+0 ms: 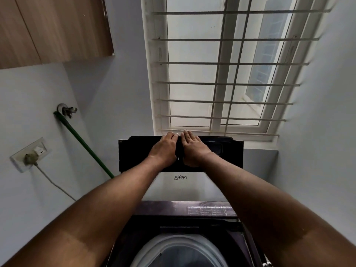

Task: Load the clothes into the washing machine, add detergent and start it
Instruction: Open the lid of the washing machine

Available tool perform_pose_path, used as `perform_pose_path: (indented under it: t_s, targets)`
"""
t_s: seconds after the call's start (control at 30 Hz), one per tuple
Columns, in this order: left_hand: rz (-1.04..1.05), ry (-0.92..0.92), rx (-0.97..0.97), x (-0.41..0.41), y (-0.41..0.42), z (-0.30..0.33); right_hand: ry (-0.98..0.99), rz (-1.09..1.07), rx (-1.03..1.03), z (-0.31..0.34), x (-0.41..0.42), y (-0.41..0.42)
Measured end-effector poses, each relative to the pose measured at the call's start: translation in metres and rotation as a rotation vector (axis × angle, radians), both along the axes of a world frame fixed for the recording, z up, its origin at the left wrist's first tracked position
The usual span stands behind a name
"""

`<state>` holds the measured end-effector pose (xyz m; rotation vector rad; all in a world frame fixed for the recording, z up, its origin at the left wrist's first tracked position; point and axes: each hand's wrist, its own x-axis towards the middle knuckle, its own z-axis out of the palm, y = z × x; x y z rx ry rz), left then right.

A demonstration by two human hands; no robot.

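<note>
**Both hands on the raised lid of the top-loader**

The washing machine (181,218) is standing below a barred window (221,74), and its lid (134,155) is standing upright, swung open toward the wall. Both arms are reaching forward over the open tub (179,251), whose pale rim is showing at the bottom of the view (whether any clothes are lying inside cannot be told from here).

The left hand (164,149) is lying flat against the dark upper part of the lid, fingers straight and reaching to its top edge. The right hand (193,149) is resting just beside it in the same way, fingers extended and close together, palm against the lid; neither hand is gripping anything. A brand logo (180,177) is showing upside down on the lid's lighter panel below the hands.

On the left wall a tap (67,110) is feeding a green hose (86,145) that is running down behind the machine, and a plug is sitting in a wall socket (30,155) with its white cord (55,185) trailing downward. A wooden cabinet (54,29) is hanging at the upper left.
</note>
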<state>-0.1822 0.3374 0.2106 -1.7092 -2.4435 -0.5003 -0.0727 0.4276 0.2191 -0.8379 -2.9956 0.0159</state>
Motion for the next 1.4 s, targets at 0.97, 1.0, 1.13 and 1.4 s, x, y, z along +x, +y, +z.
perform_pose_path:
  t_s: [0.97,1.0,1.13,1.4]
  targets:
    - [-0.260,-0.074,0.309,0.097,-0.081,-0.085,0.297,-0.293,0.019,-0.055,0.161,-0.065]
    - [-0.272,-0.096,0.294,0.109,-0.082,-0.086,0.301,-0.316,0.003,-0.059,0.170,-0.069]
    - [-0.348,-0.156,0.238,0.156,-0.084,-0.089,0.277,-0.395,-0.019,-0.069,0.207,-0.090]
    - [-0.520,-0.222,0.191,0.247,-0.101,-0.118,0.249,-0.559,-0.055,-0.098,0.294,-0.134]
